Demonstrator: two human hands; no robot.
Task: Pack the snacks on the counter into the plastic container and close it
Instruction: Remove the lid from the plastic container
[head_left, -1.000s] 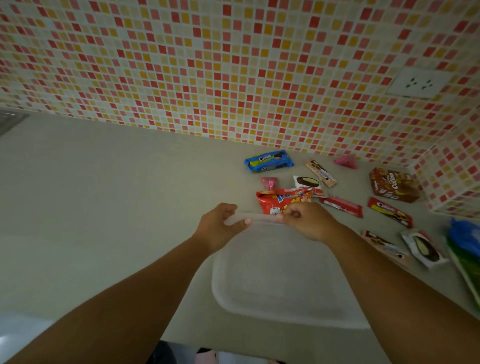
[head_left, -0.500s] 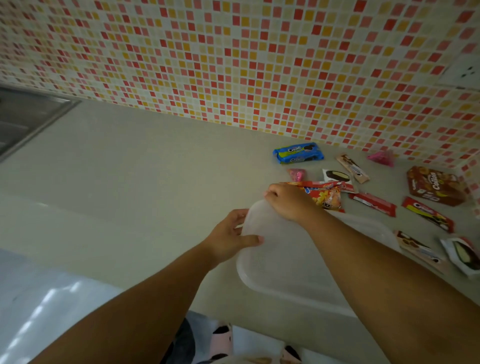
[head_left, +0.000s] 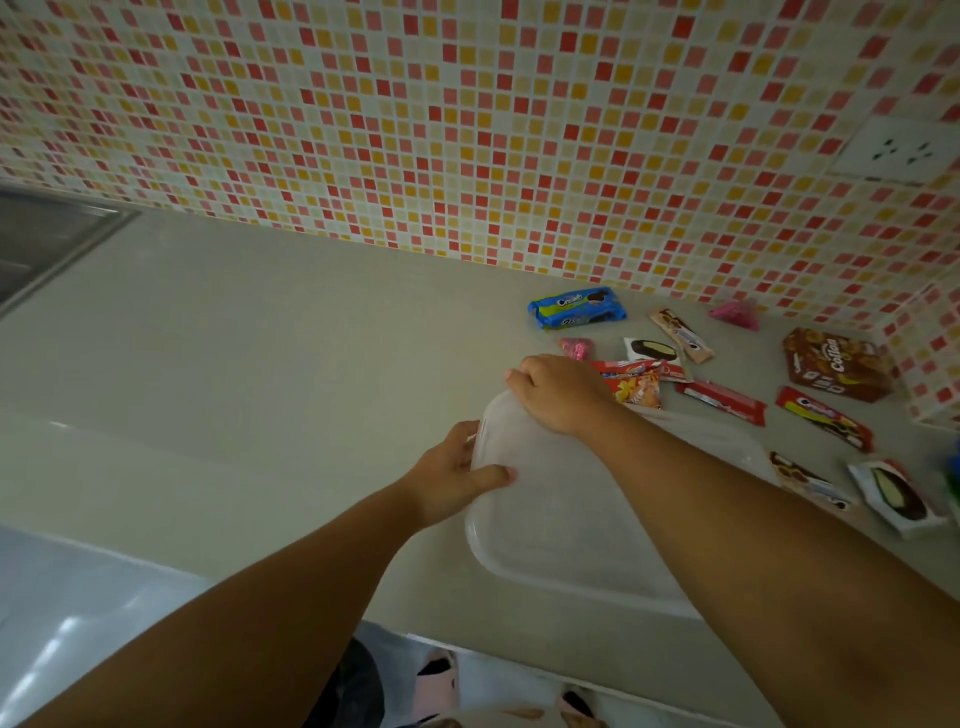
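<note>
A translucent plastic container (head_left: 566, 525) with its lid on sits near the counter's front edge. My left hand (head_left: 457, 475) grips its left rim, thumb on top. My right hand (head_left: 558, 392) clasps the far left corner of the lid. Behind and to the right lie the snacks: a blue cookie pack (head_left: 576, 307), a red-orange bag (head_left: 636, 387) partly behind my right hand, a brown box (head_left: 834, 364), red bars (head_left: 722, 402) (head_left: 823, 418), pink candies (head_left: 575, 347) and ice-cream style packs (head_left: 652, 352) (head_left: 896, 496).
The grey counter (head_left: 260, 364) stretches left to a steel sink edge (head_left: 47, 239). A mosaic-tiled wall (head_left: 467, 130) with a socket (head_left: 898, 150) backs it and turns a corner at the right. The floor and slippers (head_left: 436, 675) show below the front edge.
My hands moved from the container's far edge to its left corner and left rim. The view swung left, so the container and snacks now sit further right in view.
</note>
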